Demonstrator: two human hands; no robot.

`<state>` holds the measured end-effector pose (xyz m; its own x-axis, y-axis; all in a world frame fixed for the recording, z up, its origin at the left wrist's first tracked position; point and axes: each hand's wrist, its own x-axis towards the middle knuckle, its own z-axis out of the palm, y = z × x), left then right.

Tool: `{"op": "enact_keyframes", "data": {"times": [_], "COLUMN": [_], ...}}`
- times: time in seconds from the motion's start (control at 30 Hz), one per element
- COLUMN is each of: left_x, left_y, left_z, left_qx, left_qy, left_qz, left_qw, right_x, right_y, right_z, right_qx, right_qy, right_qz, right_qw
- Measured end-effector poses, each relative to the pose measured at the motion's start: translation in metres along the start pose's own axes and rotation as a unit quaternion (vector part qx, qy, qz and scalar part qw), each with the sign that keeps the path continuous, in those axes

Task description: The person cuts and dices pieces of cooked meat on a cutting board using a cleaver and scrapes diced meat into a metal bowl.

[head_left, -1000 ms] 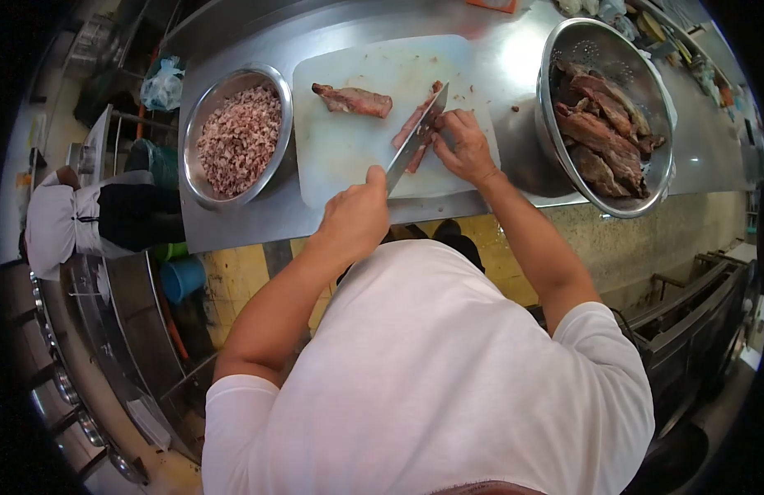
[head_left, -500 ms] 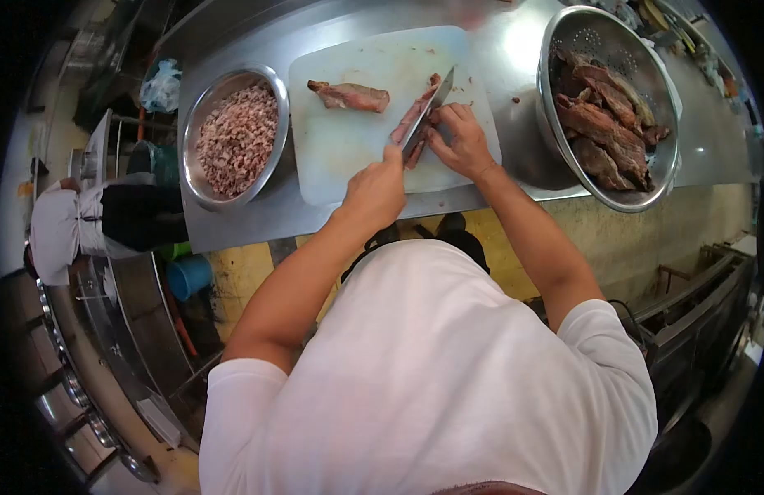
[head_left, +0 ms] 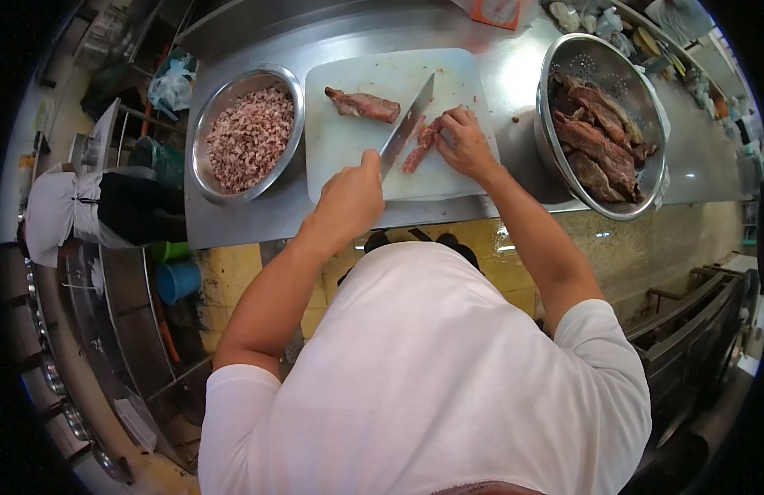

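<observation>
My left hand (head_left: 349,198) is closed round the handle of a knife (head_left: 406,129), whose blade points away and to the right over the white cutting board (head_left: 349,157). With closed fingers, my right hand (head_left: 466,144) holds down a strip of cooked meat (head_left: 421,149) just right of the blade. A thin cut sliver lies between the blade and that strip. Farther left on the board rests a larger chunk of meat (head_left: 363,106), touched by neither hand. Small scraps are scattered near the board's far side.
A steel bowl (head_left: 298,124) of diced meat stands left of the board. On the right, a steel colander (head_left: 547,136) holds several large meat pieces. Everything sits on a steel table (head_left: 514,74). Another person (head_left: 76,210) is at the far left, near a blue bucket (head_left: 178,280).
The knife has moved left, off the meat strip, and a sliver now shows beside it. My right hand still holds the strip. The view has shifted slightly.
</observation>
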<state>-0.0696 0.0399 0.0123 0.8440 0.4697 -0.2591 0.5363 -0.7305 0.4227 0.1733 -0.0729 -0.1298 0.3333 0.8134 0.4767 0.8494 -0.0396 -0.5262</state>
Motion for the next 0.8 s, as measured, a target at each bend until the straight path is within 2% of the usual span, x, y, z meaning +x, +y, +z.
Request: {"op": "enact_keyframes", "data": {"times": [0.23,0.4,0.53,0.7,0.8], "left_x": [-0.004,0.029,0.045,0.013,0.013], "left_y": [0.023,0.009,0.011,0.027,0.024], "left_z": [0.010,0.052,0.039,0.013,0.026], "left_qx": [0.040,0.034,0.001,0.008,0.020], "left_qy": [-0.109,-0.034,-0.010,-0.059,-0.087], "left_qz": [-0.053,-0.025,-0.013,-0.034,-0.063], "left_qw": [0.992,0.999,1.000,0.998,0.994], "right_x": [0.001,0.001,-0.002,0.000,-0.003], "right_y": [0.002,0.004,0.004,0.008,0.008], "right_z": [0.003,0.003,0.001,-0.002,-0.001], "right_qx": [0.014,0.012,0.048,0.071,0.083], "right_qy": [0.005,0.004,0.014,0.033,0.013], "right_qz": [0.000,0.007,0.011,0.004,0.020], "right_qw": [1.000,1.000,0.999,0.997,0.996]}}
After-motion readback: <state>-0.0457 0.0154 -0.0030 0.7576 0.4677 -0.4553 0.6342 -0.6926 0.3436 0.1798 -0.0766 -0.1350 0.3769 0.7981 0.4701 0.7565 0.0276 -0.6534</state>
